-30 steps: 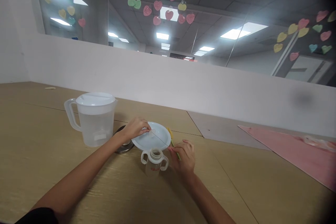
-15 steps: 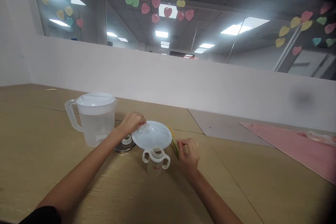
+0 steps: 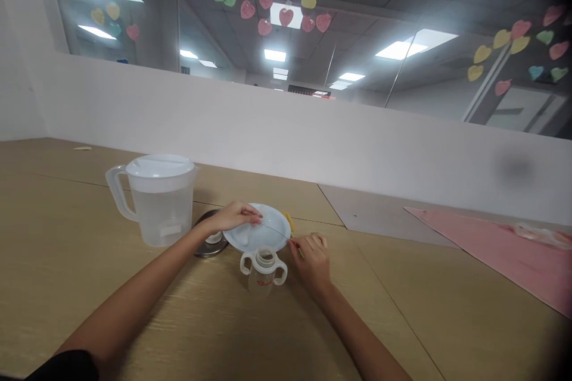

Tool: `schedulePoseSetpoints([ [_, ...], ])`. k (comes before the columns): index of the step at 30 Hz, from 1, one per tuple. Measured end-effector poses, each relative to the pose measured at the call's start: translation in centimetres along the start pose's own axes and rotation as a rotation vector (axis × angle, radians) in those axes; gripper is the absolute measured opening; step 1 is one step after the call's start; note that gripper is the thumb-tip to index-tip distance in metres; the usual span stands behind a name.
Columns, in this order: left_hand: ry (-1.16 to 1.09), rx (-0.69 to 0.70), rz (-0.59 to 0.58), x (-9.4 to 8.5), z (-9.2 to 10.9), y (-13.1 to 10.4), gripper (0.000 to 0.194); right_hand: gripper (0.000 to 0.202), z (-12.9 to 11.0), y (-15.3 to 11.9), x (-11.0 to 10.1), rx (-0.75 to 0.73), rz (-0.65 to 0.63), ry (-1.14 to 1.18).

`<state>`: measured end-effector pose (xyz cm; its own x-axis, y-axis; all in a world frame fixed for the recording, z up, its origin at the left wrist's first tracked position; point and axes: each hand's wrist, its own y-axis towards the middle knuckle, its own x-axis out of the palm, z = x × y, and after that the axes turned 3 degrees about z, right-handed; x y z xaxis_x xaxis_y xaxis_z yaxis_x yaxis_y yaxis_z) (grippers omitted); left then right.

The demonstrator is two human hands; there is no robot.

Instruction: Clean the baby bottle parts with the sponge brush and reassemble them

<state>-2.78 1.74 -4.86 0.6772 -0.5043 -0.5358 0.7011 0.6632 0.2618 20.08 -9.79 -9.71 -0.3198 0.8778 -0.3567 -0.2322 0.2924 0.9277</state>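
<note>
My right hand (image 3: pixel 311 257) is closed, fingertips pinched at the right rim of a white plate (image 3: pixel 273 214). A thin wire-like rod (image 3: pixel 276 231) runs from those fingertips across the plate toward my left hand (image 3: pixel 239 215). My left fingers are pressed together over the plate's left side; what they pinch is hidden. Below them a small translucent piece (image 3: pixel 243 238) lies on the plate. A yellow-and-green stick (image 3: pixel 288 221) lies beside the plate, partly behind my right hand. In front stands a lidless clear baby bottle (image 3: pixel 263 277) with two white handles, upright.
A translucent lidded pitcher (image 3: pixel 163 208) with liquid stands at left. Behind my left wrist lies a round metal lid-like disc (image 3: pixel 210 248) with a white ring (image 3: pixel 214 238) on it. A pink mat (image 3: pixel 500 250) is at right; a white wall (image 3: pixel 268 131) closes the back.
My left hand has moved right and slightly down, further over the plate. The right hand has shifted a little left to the plate's rim. The translucent piece now shows lower on the plate.
</note>
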Motion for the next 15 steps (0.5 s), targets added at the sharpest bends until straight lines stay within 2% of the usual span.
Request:
schedulePoseSetpoints([
  [3,-0.261,-0.024,0.112,-0.5,2.6,-0.4,0.043,0.019,-0.1,-0.2,0.2,0.003,-0.027,0.003],
  [7,-0.352,-0.007,0.147,-0.2,6.4,-1.6,0.04,0.021,-0.2,-0.3,0.2,0.015,-0.056,0.01],
  [11,-0.314,0.03,0.06,1.0,8.6,-2.6,0.031,0.022,-0.3,-0.4,0.2,0.026,-0.082,0.01],
  [15,-0.258,0.049,-0.038,2.1,9.3,-2.9,0.024,0.021,-0.2,-0.4,0.2,0.023,-0.092,0.012],
])
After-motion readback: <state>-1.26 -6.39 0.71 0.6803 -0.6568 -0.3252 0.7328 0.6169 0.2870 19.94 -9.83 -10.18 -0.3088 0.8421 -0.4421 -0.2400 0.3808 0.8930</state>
